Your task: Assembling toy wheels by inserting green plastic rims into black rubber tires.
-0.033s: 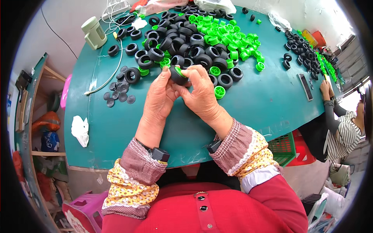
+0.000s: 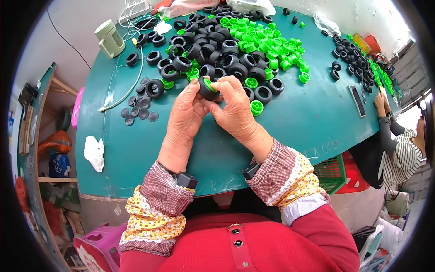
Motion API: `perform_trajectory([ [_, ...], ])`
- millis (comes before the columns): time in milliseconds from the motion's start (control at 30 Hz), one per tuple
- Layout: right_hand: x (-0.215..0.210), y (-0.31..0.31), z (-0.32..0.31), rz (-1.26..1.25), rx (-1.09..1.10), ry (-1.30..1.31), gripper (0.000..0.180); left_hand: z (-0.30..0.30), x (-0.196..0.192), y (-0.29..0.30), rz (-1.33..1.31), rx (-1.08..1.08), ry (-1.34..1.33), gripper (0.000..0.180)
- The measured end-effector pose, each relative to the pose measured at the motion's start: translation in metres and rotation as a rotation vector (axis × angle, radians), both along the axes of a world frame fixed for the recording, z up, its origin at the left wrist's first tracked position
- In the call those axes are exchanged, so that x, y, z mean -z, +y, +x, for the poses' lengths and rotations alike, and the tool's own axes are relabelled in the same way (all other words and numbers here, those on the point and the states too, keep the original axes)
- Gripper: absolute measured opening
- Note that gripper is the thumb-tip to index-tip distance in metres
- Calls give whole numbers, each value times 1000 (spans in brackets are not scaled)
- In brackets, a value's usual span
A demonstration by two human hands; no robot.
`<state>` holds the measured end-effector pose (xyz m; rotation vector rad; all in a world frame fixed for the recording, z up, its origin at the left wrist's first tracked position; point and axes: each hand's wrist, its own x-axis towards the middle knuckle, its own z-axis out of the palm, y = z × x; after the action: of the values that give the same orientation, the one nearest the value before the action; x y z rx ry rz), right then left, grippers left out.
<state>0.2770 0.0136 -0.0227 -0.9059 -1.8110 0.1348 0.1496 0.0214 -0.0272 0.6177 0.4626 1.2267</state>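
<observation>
Between my two hands, above the near edge of a heap of black toy tyres (image 2: pixel 208 45), is one black tyre (image 2: pixel 206 94) with a green wheel hub (image 2: pixel 210 85) sitting in its opening. My left hand (image 2: pixel 185 111) grips the tyre from its left side, the thumb up against the rubber. From the right, my right hand (image 2: pixel 236 113) has its fingers curled on the hub and the tyre's right edge. How deep the hub sits is partly hidden by the fingers. Many loose green hubs (image 2: pixel 272 47) lie in the heap's right part, and one hub (image 2: pixel 256 108) lies close to my right hand.
Small black discs (image 2: pixel 143 104) lie to the left on the green table (image 2: pixel 290 131), near a white cable. A lidded mug (image 2: pixel 109 40) and crumpled white plastic (image 2: pixel 94 154) are farther left. At right are a phone (image 2: pixel 356 100), another tyre pile (image 2: pixel 351 56) and a person in stripes (image 2: pixel 405 156).
Slightly more of the green hub's face shows in the tyre, and the fingers of my right hand have shifted a little. My left hand stays in place.
</observation>
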Motion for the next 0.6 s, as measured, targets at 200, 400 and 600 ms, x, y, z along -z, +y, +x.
perform_trajectory([
  [200, 0, -1, 2, -65, -15, -7, 64, -7, 0, 7, 41, 175, -102, 34],
  [400, 0, 4, 8, -32, -121, -98, 60, -4, -1, -3, 160, 33, 120, 28],
  [600, 1, 9, 12, -17, -110, -87, 54, -1, -9, 1, 252, -27, 457, 22],
])
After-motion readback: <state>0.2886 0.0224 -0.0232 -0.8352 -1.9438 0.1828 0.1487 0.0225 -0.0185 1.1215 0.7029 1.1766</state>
